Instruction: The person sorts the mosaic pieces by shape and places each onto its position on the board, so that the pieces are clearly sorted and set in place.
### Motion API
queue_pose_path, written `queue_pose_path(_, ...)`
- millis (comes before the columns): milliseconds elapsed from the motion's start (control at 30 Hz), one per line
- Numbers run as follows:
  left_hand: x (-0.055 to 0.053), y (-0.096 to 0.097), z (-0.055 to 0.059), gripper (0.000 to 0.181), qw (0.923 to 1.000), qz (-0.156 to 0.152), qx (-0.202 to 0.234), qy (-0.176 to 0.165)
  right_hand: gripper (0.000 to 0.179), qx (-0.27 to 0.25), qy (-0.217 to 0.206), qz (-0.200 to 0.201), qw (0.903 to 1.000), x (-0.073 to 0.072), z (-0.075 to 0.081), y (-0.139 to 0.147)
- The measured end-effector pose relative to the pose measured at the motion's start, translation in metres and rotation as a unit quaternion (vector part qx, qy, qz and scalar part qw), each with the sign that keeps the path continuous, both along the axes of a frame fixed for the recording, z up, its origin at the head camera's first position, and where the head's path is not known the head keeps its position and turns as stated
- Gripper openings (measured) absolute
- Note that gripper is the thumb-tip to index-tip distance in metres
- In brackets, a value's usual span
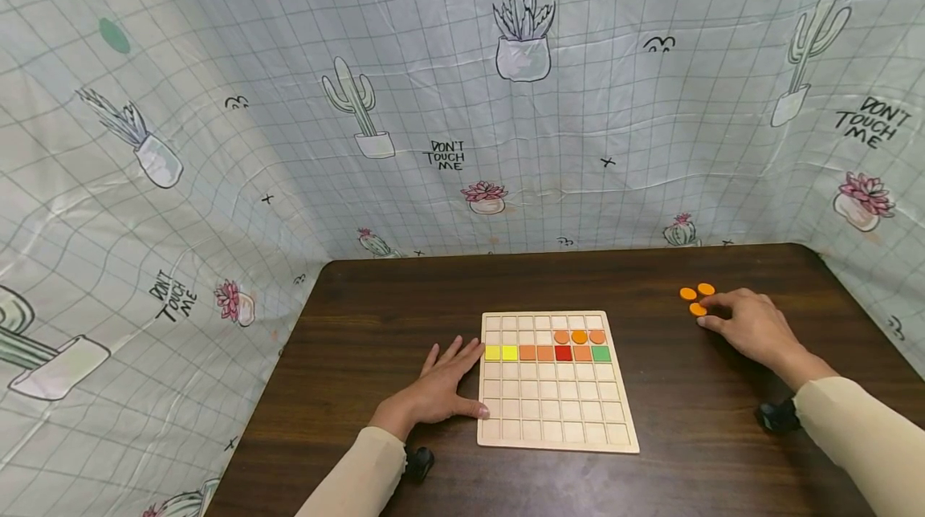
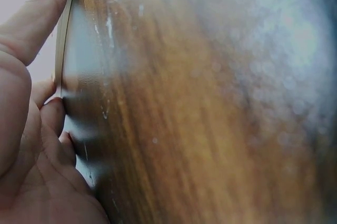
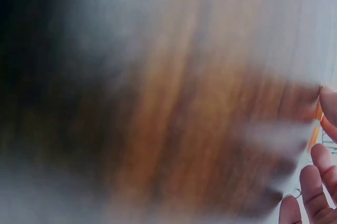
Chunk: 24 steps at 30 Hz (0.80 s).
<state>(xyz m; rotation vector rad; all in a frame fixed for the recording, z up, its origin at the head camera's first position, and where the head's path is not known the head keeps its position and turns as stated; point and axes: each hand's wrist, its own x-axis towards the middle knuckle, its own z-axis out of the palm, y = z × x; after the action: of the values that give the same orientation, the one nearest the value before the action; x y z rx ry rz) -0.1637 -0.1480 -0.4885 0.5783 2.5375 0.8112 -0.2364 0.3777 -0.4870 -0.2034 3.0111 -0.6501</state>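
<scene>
A pale wooden grid board (image 1: pixel 549 413) lies on the dark table. One row carries coloured squares: yellow ones, orange ones, a red square (image 1: pixel 563 353) and a green square (image 1: pixel 601 353). Three orange discs sit in the row above, the middle disc (image 1: pixel 579 336) brightest. My left hand (image 1: pixel 437 388) rests at the board's left edge, fingers spread, with thumb and fingertips touching it; the left wrist view shows the thumb against the board's rim (image 2: pixel 62 39). At the right, my right hand (image 1: pixel 751 328) pinches an orange disc (image 1: pixel 697 309) at table level between thumb and index finger.
Two more orange discs, a left one (image 1: pixel 688 294) and a back one (image 1: pixel 706 289), lie just beyond the right fingertips. Patterned cloth (image 1: pixel 448 99) with cactus prints hangs behind the table (image 1: pixel 405 292) and along both sides.
</scene>
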Motion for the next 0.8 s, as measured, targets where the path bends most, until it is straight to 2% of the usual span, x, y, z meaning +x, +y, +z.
queue_pose_path(200, 0.001, 0.0, 0.001, 0.102, 1.0, 0.001, 0.002, -0.002, 0.06, 0.0, -0.004, 0.0, 1.0, -0.004, 0.0, -0.002)
queue_pose_path(433, 0.001, 0.0, 0.0, 0.102, 1.0, 0.002, 0.002, -0.004, 0.047, -0.008, 0.004, 0.007, 0.9999, -0.009, 0.002, -0.008)
queue_pose_path(633, 0.0, 0.0, -0.001, 0.103, 1.0, 0.002, 0.004, -0.006, 0.046, -0.02, 0.006, 0.014, 0.9997, -0.008, 0.002, -0.012)
queue_pose_path(800, 0.0, 0.0, -0.001, 0.103, 1.0, 0.004, 0.002, -0.006, 0.046, -0.041, 0.024, 0.013, 0.9988, -0.006, 0.002, -0.017)
